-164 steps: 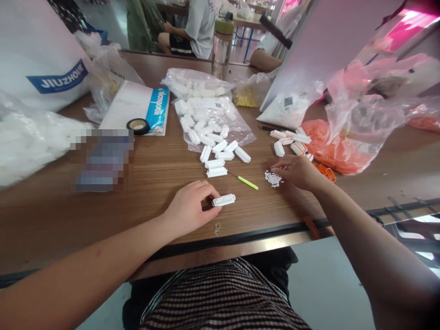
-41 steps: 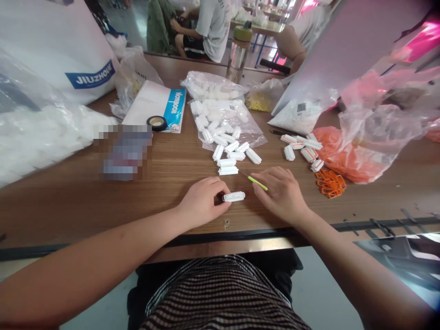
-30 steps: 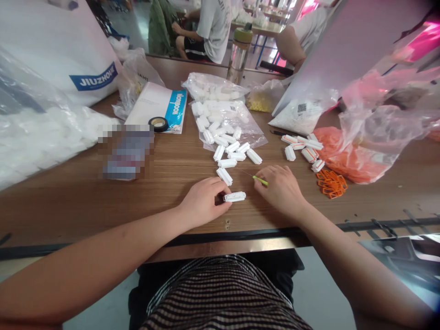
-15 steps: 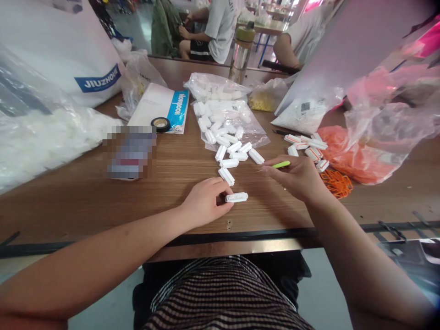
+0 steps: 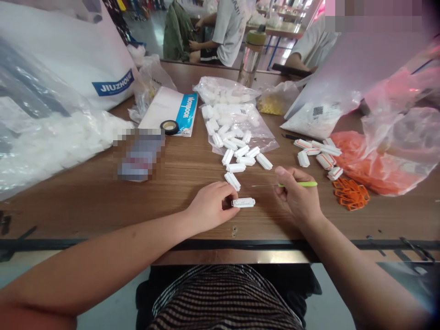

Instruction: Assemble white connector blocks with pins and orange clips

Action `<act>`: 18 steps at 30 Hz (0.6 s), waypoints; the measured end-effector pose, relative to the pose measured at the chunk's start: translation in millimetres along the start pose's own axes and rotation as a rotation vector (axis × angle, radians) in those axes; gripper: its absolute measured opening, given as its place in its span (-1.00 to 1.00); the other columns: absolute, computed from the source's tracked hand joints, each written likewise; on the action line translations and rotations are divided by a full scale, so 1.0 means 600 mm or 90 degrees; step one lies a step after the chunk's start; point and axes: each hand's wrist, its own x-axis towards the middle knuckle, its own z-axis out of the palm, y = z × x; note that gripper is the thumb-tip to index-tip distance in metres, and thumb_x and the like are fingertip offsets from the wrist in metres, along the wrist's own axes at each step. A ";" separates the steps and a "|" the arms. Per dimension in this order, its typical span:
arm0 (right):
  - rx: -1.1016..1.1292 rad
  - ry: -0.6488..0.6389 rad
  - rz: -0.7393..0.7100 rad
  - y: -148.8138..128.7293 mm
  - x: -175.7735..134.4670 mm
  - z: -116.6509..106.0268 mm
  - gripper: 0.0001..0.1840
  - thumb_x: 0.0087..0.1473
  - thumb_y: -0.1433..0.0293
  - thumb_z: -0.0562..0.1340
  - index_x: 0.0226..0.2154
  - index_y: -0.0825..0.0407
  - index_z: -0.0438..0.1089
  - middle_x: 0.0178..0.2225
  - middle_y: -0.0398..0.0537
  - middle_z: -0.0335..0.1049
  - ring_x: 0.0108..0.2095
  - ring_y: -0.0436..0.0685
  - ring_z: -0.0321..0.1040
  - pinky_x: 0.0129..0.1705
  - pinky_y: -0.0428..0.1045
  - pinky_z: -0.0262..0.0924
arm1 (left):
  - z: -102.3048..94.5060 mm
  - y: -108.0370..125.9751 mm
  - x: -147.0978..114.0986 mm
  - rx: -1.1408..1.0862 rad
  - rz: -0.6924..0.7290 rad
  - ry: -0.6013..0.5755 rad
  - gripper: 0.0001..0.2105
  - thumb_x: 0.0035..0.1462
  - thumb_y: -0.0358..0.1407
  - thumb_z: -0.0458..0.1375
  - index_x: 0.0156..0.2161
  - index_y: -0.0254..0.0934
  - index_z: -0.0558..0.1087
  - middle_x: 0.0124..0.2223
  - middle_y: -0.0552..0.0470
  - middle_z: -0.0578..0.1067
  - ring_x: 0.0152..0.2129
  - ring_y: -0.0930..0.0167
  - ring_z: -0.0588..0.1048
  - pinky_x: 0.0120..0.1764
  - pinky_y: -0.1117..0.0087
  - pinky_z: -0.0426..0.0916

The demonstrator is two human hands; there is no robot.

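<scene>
My left hand (image 5: 213,206) pinches one end of a white plastic connector housing (image 5: 244,202) with a row of small holes, low over the table. My right hand (image 5: 297,190) is closed around a thin pick with a lime-green handle (image 5: 302,184); its fine metal shaft points left, toward the space above the connector housing, apart from it. Several loose white housings (image 5: 235,167) lie just beyond my hands, spilling from an open clear bag (image 5: 266,140). To the right sit white housings with orange strips (image 5: 325,160) and a heap of orange plastic frames (image 5: 350,195).
A blurred-out flat object (image 5: 140,156), a notebook (image 5: 165,107) and a black tape roll (image 5: 169,127) lie left. Large bags (image 5: 62,123) stand at the left; an orange-filled bag (image 5: 367,160) lies right. A bottle (image 5: 252,57) stands at the back. Other people sit beyond.
My right hand has turned and come nearer to me, so the pick now points left. My left hand still holds the connector housing. The whole view has shifted slightly.
</scene>
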 end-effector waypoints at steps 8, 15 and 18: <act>-0.104 -0.163 0.047 0.014 -0.010 0.014 -0.48 0.13 0.03 0.22 -0.66 0.04 0.31 -0.70 -0.17 0.34 -0.77 -0.08 0.20 -0.72 -0.13 0.02 | -0.001 0.004 0.002 0.000 -0.007 -0.003 -0.91 0.07 -0.33 0.25 -0.32 -0.22 0.42 -0.35 0.08 0.44 -0.39 0.38 0.39 -0.31 0.31 0.29; -0.136 -0.148 0.021 0.009 -0.017 0.020 -0.48 0.17 0.06 0.19 -0.66 0.04 0.32 -0.70 -0.16 0.35 -0.77 -0.09 0.21 -0.70 -0.14 0.05 | -0.001 0.004 0.003 0.003 -0.011 -0.005 -0.91 0.07 -0.34 0.26 -0.33 -0.24 0.42 -0.35 0.09 0.43 -0.40 0.39 0.39 -0.31 0.32 0.28; -0.144 -0.163 0.016 0.010 -0.019 0.020 -0.48 0.18 0.07 0.19 -0.66 0.05 0.32 -0.69 -0.16 0.36 -0.77 -0.10 0.20 -0.70 -0.14 0.05 | -0.001 0.005 0.003 0.005 -0.013 -0.003 -0.90 0.06 -0.35 0.27 -0.33 -0.24 0.42 -0.35 0.08 0.43 -0.39 0.38 0.40 -0.30 0.32 0.28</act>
